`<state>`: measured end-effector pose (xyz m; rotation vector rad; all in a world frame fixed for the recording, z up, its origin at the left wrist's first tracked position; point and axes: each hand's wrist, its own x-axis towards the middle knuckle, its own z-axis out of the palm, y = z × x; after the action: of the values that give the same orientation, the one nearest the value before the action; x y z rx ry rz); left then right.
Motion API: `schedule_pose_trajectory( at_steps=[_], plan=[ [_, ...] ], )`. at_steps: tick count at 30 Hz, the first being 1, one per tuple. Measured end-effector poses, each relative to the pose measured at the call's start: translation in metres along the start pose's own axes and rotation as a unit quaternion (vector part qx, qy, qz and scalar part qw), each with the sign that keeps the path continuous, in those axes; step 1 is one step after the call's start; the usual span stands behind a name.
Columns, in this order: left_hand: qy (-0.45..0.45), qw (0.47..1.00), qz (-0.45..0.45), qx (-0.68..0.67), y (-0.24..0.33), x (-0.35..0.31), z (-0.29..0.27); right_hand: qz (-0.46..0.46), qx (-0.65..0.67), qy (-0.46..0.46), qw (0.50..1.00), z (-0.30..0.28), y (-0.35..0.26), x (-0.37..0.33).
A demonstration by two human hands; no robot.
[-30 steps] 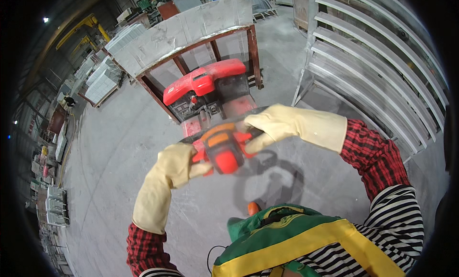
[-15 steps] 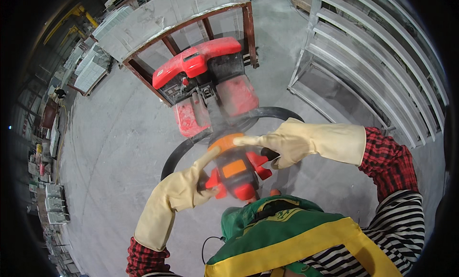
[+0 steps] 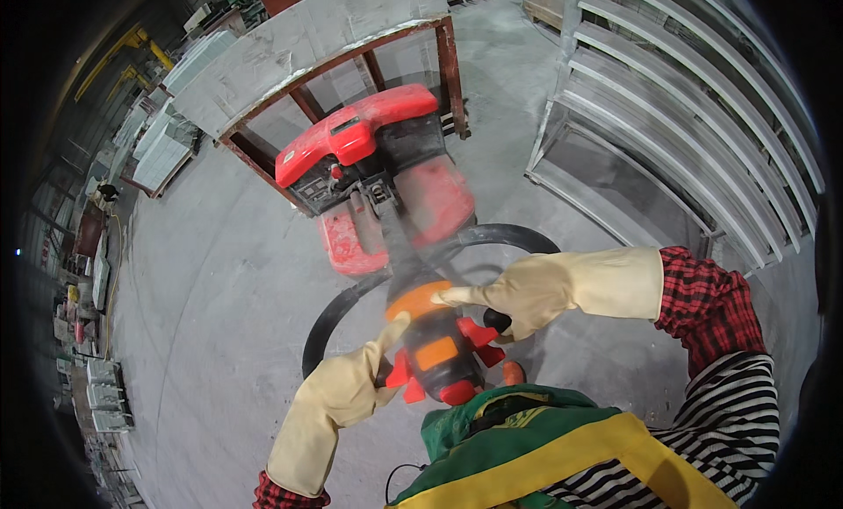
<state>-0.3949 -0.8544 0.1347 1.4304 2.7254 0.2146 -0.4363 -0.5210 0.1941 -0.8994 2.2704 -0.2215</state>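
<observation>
I see the left hand (image 3: 347,390) in a pale rubber glove, mostly curled at the left grip of the handle (image 3: 435,333), with one finger stretched out to the orange panel (image 3: 413,303). I read it as clamped on that grip, though its curled fingertips are partly hidden from me. The right hand (image 3: 531,294), gloved the same way, closes round the other grip; the black end knob (image 3: 497,320) shows by its palm, and one finger lies straight onto the panel's right end. The two hands are apart, with the red levers (image 3: 399,368) between them.

The handle sits just in front of the apron (image 3: 500,430), joined by an arm to the red truck (image 3: 360,136) ahead. A black loop (image 3: 329,329) curves past both gloves.

As for writing, I make out a small pale label on the truck's cover and yellow marks on the apron, both too small for me to read.
</observation>
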Motion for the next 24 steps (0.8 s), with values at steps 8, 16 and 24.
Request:
schedule_pose_trajectory(
  at_steps=[8,16,24],
  plan=[
    [-0.031,0.99,-0.101,-0.098,0.008,0.016,-0.021,-0.034,-0.006,0.071,0.997,0.006,0.015,0.001],
    [0.002,1.0,-0.018,0.016,-0.002,0.018,-0.005,0.006,-0.039,0.059,0.997,-0.007,0.005,-0.01],
    [0.0,1.0,-0.01,0.023,-0.012,0.021,0.006,0.01,0.007,0.052,0.999,-0.01,0.004,-0.012]
  ],
)
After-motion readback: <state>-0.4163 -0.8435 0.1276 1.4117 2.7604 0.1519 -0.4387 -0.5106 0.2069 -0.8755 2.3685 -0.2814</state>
